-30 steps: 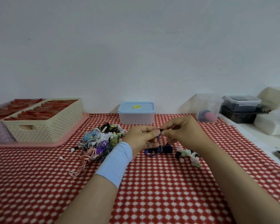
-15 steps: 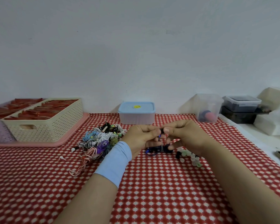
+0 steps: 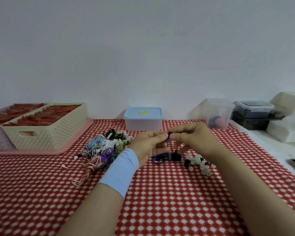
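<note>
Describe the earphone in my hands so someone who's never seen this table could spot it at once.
On the red checked tablecloth, find the hands meeting over the middle. The earphone is the small dark piece pinched between the left hand and the right hand, its blue cord trailing down to the cloth. Unlike the colourful bundles piled to the left, it is held off the table.

My left hand [image 3: 150, 145] and right hand [image 3: 194, 138] meet fingertip to fingertip, each pinching the same small dark piece [image 3: 169, 134] between thumb and forefinger. Both forearms angle inward.
</note>
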Demonstrator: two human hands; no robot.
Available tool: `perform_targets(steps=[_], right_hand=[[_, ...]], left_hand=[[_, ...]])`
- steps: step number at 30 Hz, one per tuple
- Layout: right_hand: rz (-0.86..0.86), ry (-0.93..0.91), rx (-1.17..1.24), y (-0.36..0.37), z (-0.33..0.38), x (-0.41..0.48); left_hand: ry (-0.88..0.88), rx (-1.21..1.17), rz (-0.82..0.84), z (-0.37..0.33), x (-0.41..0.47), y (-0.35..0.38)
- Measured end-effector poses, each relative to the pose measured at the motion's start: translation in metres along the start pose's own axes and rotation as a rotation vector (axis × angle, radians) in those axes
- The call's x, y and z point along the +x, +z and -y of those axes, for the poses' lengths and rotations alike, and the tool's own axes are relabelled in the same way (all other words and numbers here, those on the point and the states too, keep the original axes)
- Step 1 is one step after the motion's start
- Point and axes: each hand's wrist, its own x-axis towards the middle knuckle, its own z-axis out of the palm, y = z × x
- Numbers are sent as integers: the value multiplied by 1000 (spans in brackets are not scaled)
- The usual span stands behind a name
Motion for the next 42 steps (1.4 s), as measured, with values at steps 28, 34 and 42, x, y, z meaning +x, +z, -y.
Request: perform_targets(steps=[28, 34, 42], right_hand=[[39, 96, 199, 3, -3, 0], [136, 153, 252, -1, -4, -1], [157, 219, 214, -1, -5, 1]], left_hand=[[79, 77, 41, -2, -3, -4], [55, 78, 80, -5, -5, -5], [58, 151, 95, -4, -8, -5]])
